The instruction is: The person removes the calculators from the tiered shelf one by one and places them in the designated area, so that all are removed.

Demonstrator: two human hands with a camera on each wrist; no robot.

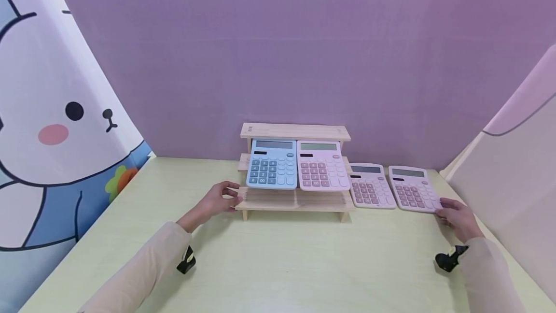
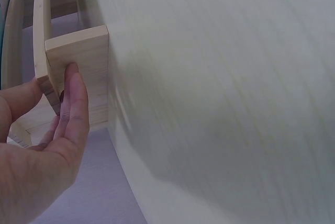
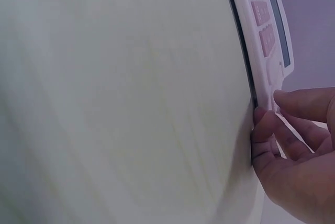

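Observation:
A tiered wooden rack point(image 1: 295, 205) stands against the purple backdrop. My left hand point(image 1: 218, 198) holds the left end of its lowest shelf. In the left wrist view, the thumb of the left hand point(image 2: 49, 145) lies at the shelf's edge and the fingers reach under it against the leg. A blue calculator point(image 1: 272, 165) and a pink calculator point(image 1: 323, 168) lean side by side on the rack. Two more pink calculators lie right of it. My right hand point(image 1: 460, 217) pinches the lower right corner of the outer pink calculator point(image 1: 412, 190); the right wrist view shows thumb and fingertips there.
The inner pink calculator point(image 1: 372, 187) lies between the rack and the outer one. A pale yellow table point(image 1: 304, 264) spreads in front. Behind rises a purple wall point(image 1: 295, 52). A cartoon-printed cloth point(image 1: 52, 173) hangs at left, and a pale panel point(image 1: 521, 173) at right.

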